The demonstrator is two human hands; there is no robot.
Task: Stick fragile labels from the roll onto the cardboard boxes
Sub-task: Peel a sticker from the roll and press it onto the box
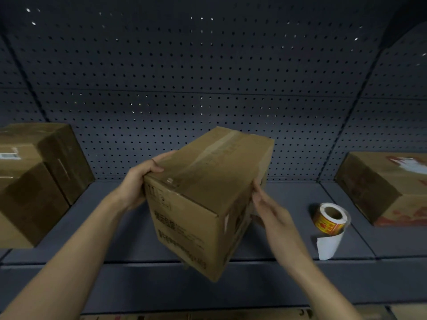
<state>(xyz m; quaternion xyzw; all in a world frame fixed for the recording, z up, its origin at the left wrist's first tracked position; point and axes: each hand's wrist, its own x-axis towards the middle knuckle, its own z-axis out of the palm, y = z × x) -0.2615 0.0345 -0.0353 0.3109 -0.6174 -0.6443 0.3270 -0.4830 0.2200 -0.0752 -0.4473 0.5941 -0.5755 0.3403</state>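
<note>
A taped brown cardboard box (208,181) is held tilted above the front of the dark shelf (129,227), one corner pointing down. My left hand (138,181) grips its upper left edge, thumb on the top face. My right hand (268,211) presses flat against its right side. A roll of red and yellow fragile labels (331,218) lies on the shelf to the right, with a strip of white backing paper (329,247) hanging over the shelf edge.
Stacked cardboard boxes (34,176) stand at the left of the shelf. Another box (383,188) with red print and a white label lies at the right. A dark pegboard wall (208,77) backs the shelf. More boxes show at the bottom edge.
</note>
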